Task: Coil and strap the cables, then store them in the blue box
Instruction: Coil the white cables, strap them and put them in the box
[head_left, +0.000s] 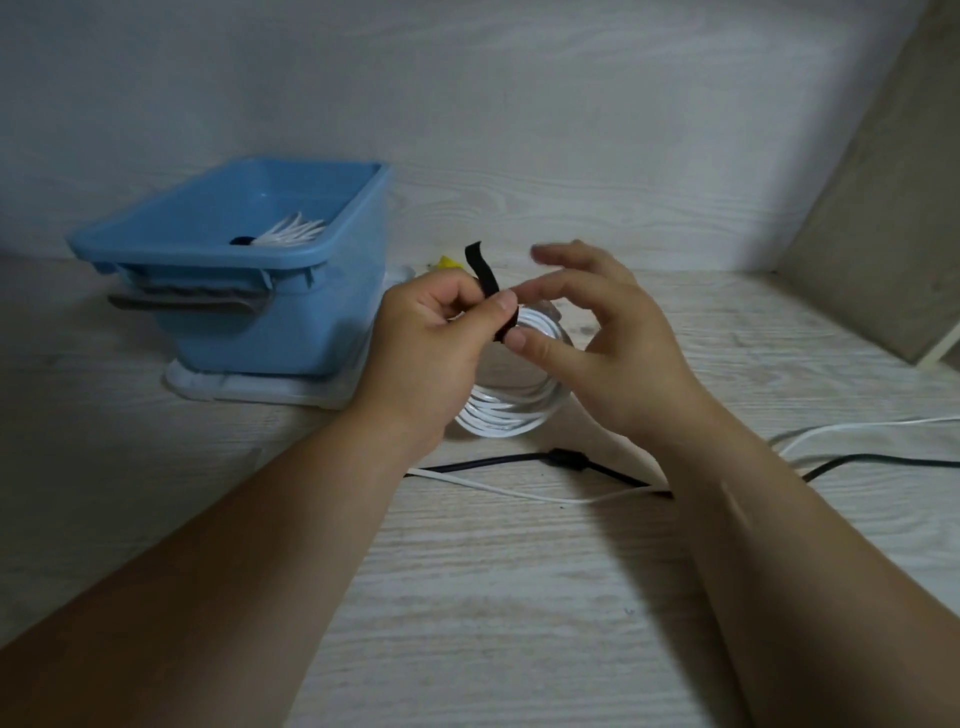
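We note L hand (431, 332) grip holding white coil (509, 410) above counter (519, 597), thumb pinning black strap (480, 265). R hand (613, 353) pinches strap's lower end. Rec: pull taut round all loops before fastening; blue box (291, 332) waits left.

Glossy white cable coil (506, 410), matt black cloth strap (485, 275), smooth blue plastic box (291, 332), pale woodgrain tabletop (519, 597).

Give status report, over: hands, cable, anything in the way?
Left hand grips coil. Right hand pinches strap, end free. Box at left. Loose cables under arms.
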